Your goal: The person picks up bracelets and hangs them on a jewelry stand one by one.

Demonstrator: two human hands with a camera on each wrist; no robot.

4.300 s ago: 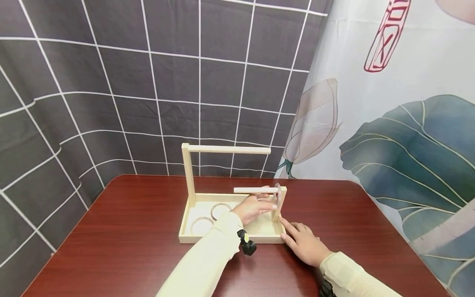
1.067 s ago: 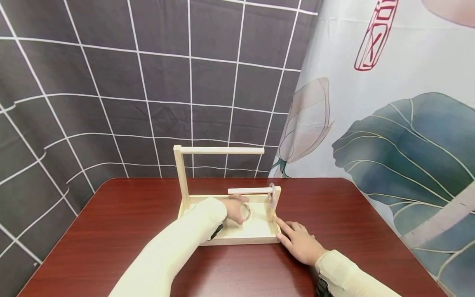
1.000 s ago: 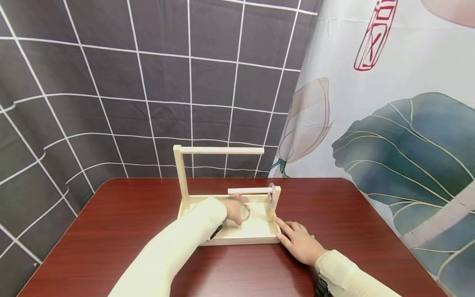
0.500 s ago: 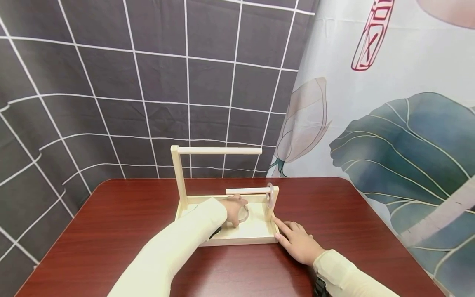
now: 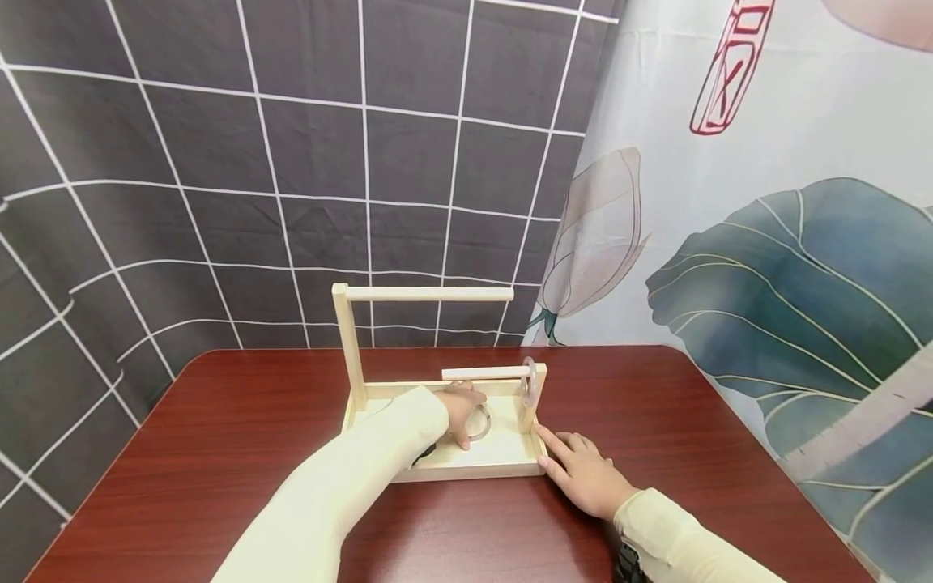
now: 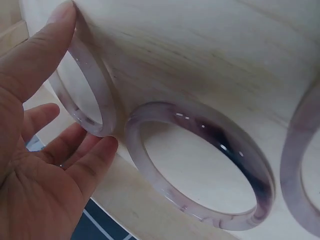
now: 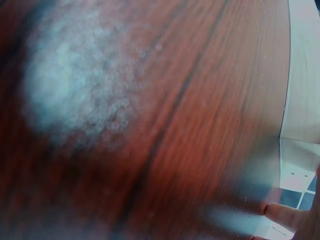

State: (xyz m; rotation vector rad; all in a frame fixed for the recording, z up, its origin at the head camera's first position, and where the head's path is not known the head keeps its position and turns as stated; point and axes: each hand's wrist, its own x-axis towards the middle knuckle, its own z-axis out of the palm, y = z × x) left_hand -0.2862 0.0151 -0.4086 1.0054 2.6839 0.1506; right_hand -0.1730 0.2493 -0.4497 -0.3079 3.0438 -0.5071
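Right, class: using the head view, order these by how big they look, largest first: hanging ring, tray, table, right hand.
1. Table
2. Tray
3. Right hand
4. Hanging ring

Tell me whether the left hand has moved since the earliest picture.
Yes: judged against the short post, the left hand has moved away from it, toward the tall post.

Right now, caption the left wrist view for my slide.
Left hand around one ring, two more rings beside it, the farthest cut off by the frame.
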